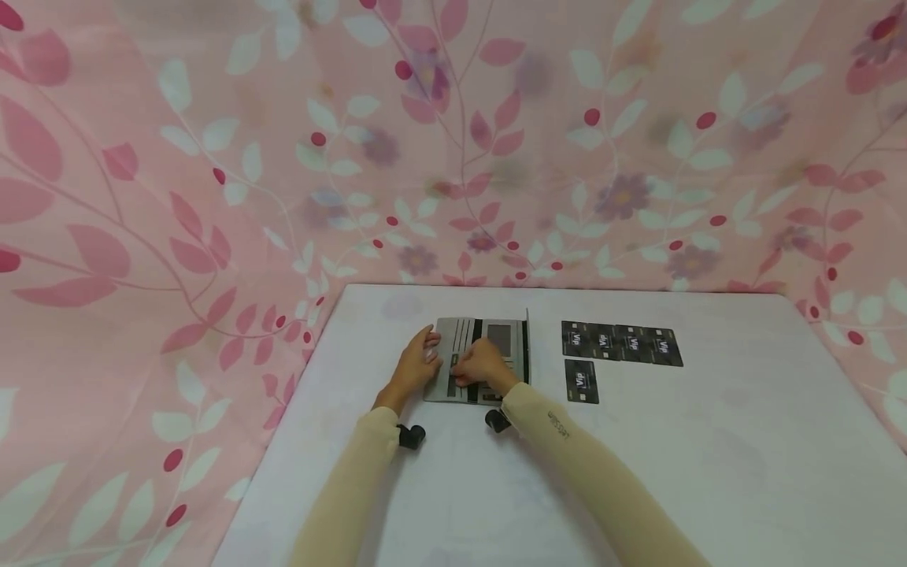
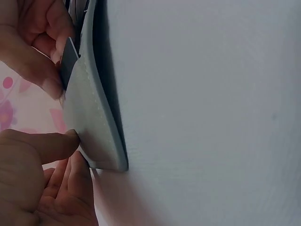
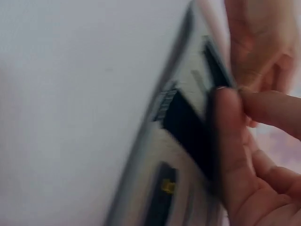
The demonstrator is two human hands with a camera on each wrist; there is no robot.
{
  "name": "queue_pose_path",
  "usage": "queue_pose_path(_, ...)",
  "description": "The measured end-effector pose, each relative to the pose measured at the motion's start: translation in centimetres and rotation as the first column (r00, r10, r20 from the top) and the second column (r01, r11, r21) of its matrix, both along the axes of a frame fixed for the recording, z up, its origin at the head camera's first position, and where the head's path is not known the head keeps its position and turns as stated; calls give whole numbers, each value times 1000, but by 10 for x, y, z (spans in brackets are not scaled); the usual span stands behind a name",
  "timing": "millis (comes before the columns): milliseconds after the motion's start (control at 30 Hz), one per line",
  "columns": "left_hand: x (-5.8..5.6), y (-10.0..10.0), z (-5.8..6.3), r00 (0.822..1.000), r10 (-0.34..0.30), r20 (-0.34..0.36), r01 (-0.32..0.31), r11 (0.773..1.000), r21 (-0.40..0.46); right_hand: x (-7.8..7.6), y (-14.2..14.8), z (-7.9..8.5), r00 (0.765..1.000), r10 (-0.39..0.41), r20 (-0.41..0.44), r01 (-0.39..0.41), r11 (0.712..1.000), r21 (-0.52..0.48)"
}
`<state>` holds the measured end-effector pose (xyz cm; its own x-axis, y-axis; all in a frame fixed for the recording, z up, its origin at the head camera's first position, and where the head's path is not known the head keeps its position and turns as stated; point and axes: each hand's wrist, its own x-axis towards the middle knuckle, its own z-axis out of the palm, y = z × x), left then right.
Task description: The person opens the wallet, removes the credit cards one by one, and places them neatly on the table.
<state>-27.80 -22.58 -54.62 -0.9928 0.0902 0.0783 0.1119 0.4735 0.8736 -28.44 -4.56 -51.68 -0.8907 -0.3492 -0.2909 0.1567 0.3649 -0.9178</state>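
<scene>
A grey wallet (image 1: 444,340) lies spread on the white table, its slotted inside facing up. My left hand (image 1: 414,366) grips its left edge; in the left wrist view the thumb lies on top and the fingers beneath. Over the wallet's middle, my right hand (image 1: 487,365) pinches a dark card (image 2: 69,60) that sticks partly out of a slot. Part of that card is hidden by the wallet and fingers. A second black card (image 3: 161,193) with a gold mark shows in a slot nearer the right wrist camera, blurred.
To the right of the wallet lies a row of several overlapping black Vip cards (image 1: 621,343). Below the row's left end is a single black Vip card (image 1: 582,382). Pink floral cloth (image 1: 453,142) hangs behind and left of the white table (image 1: 744,441).
</scene>
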Motion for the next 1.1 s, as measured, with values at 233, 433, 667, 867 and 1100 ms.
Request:
queue_pose_path(233, 1, 2, 0, 1000, -14, 28, 13, 1000, 16, 3, 3, -5, 998, -26, -55, 27, 999, 20)
queue_pose_path(433, 1, 3, 0, 999, -8, 47, 7, 1000, 28, 3, 9, -2, 998, -4, -64, 6, 1000, 20)
queue_pose_path(667, -2, 5, 4, 999, -26, 30, 26, 1000, -11, -3, 25, 3, 999, 12, -46, -11, 999, 38)
queue_pose_path(867, -1, 4, 7, 1000, 8, 22, -6, 998, -56, -6, 40, 4, 999, -10, -36, 11, 1000, 26)
queue_pose_path(1100, 4, 2, 0, 999, 17, 49, -14, 999, -53, -1, 37, 0, 1000, -21, -13, 21, 1000, -18)
